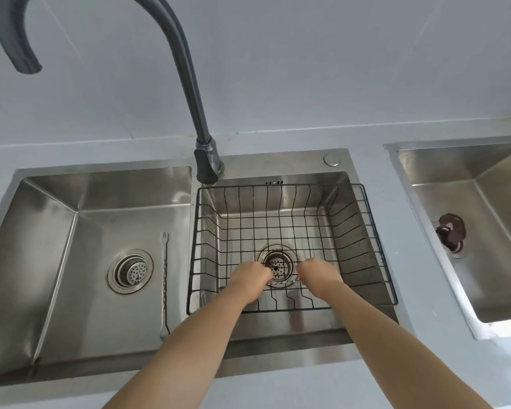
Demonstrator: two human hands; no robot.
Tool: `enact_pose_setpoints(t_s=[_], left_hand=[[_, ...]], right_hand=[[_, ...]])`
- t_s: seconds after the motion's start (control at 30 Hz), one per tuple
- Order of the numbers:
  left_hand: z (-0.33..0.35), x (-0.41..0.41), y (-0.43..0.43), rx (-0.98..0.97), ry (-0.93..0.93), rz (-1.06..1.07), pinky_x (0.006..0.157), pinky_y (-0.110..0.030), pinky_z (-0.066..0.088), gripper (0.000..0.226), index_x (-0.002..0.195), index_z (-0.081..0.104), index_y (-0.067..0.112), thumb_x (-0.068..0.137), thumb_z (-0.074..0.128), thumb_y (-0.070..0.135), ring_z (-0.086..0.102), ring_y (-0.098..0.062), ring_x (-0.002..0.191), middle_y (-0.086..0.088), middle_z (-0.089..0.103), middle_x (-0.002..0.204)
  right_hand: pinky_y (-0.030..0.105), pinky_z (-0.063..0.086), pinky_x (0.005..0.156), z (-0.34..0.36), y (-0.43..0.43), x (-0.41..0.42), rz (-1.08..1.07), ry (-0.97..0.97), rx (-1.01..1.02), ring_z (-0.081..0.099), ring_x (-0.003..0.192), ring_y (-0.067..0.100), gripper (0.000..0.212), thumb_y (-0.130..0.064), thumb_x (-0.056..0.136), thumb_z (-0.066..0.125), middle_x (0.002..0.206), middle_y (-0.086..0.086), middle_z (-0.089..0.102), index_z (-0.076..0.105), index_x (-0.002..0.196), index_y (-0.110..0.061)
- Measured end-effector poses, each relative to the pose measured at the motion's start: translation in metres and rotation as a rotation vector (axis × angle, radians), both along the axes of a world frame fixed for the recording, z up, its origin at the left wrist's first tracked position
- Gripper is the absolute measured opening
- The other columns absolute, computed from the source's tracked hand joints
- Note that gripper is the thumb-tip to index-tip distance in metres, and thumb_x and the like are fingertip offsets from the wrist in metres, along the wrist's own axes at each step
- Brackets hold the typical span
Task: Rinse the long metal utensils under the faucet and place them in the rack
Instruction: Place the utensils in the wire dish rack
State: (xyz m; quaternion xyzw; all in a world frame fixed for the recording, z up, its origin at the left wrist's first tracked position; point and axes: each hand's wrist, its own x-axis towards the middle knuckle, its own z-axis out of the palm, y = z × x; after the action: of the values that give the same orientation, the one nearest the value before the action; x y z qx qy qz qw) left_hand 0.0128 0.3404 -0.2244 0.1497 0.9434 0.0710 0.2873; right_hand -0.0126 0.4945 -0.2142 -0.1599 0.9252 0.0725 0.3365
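A black wire rack (278,186) sits in the right basin of the double sink. Both of my hands are down inside it, over the drain. My left hand (248,280) and my right hand (319,276) are closed on the two ends of a thin twisted metal utensil (283,283), which lies level between them just above the rack floor. A second long twisted utensil (165,284) lies lengthwise on the floor of the left basin (71,261), fork end away from me. The grey faucet (189,84) arches up, its spout (27,63) high over the left basin; no water shows.
A separate steel sink (469,187) stands at the right, with a dark stopper (452,234) in its drain. The left basin has a round strainer (130,271). Pale counter surrounds the sinks, with a wall behind.
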Motion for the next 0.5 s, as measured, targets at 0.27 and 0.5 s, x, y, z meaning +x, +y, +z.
enact_pose_setpoints(t_s=[0.27, 0.5], left_hand=[[0.013, -0.002, -0.02, 0.11, -0.004, 0.023, 0.085, -0.04, 0.05, 0.024, 0.107, 0.062, 0.005, 0.087, 0.049, 0.002, 0.061, -0.032, 0.103, -0.015, 0.067, 0.109], [0.059, -0.006, -0.114, 0.214, 0.125, 0.199, 0.092, -0.035, 0.048, 0.02, 0.106, 0.063, 0.009, 0.091, 0.051, 0.013, 0.061, -0.025, 0.106, -0.008, 0.068, 0.112]], right_hand=[[0.035, 0.05, 0.08, 0.014, -0.021, -0.007, -0.083, 0.032, -0.068, 0.061, 0.103, 0.029, 0.031, 0.0, 0.089, 0.044, 0.116, 0.009, 0.061, 0.057, 0.115, -0.011], [0.036, 0.054, 0.081, 0.052, -0.107, -0.016, -0.178, 0.071, -0.413, 0.062, 0.097, 0.025, 0.022, -0.018, 0.092, 0.046, 0.111, 0.008, 0.064, 0.06, 0.109, -0.014]])
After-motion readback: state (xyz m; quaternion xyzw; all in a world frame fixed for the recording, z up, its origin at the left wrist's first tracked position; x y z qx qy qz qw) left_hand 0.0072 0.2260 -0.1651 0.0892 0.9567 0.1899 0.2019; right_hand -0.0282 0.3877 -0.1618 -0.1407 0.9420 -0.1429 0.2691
